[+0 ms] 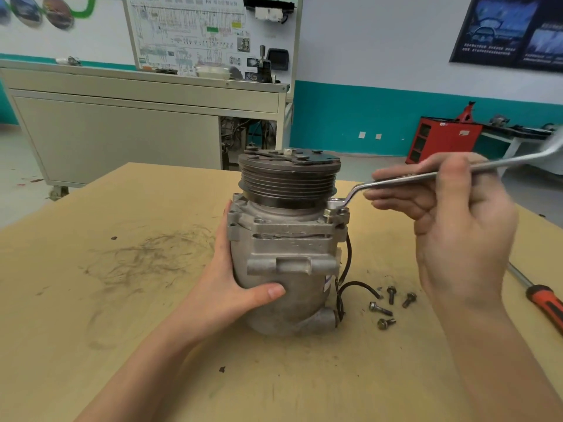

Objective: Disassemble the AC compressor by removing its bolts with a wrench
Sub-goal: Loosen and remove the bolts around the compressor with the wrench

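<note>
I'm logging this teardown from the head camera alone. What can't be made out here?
All in the head view:
- Wrench: its far end is blurred and cut off by the right edge.
- Whether its ring end is on a bolt head: the ring covers that spot.
- Left hand: its fingers are hidden behind the compressor.
- Screwdriver: the handle end is cut off by the right edge.
- Wall chart: the text is too small and blurred.

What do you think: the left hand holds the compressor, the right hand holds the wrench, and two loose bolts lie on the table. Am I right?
Not quite. The head view shows four loose bolts on the table, not two. The rest is right: the left hand holds the compressor and the right hand holds the wrench.
</note>
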Motion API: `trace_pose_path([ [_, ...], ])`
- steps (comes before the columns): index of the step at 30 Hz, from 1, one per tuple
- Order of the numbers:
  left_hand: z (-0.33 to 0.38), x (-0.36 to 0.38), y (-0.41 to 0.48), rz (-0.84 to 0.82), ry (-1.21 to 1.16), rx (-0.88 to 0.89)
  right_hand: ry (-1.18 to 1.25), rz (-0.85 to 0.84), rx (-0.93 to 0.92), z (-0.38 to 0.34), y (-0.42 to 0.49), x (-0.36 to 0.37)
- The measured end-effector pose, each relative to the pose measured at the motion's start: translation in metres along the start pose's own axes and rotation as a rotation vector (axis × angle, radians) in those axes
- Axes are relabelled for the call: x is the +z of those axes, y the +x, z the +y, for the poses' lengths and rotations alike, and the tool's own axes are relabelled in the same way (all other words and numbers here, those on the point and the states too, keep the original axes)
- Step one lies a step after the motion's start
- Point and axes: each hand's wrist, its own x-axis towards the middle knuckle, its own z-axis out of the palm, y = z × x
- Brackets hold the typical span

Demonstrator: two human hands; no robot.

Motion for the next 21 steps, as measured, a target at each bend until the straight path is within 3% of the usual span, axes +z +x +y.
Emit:
trace_pose_path([
  [5, -0.001, 0.000, 0.001, 0.003, 0.001, 0.008, -0.266, -0.078, -0.425, 0.003, -0.017, 0.007],
  [11, 0.002, 0.001, 0.000, -0.012, -0.035, -0.012, -0.273, -0.076, -0.497, 0.009, -0.022, 0.011],
  [13, 0.003, 0.002, 0.000, -0.014, -0.038, -0.010, -0.161, -0.028, -0.360, 0.013, -0.019, 0.010],
  [18, 0.002, 0.000, 0.000, -0.012, -0.039, -0.025, 0.356, 0.096, 0.506, 0.026, 0.004, 0.001],
  [21, 0.000, 0.000, 0.000, -0.010, -0.029, -0.021, 0.433, 0.134, 0.572, 0.029, 0.007, 0.001],
])
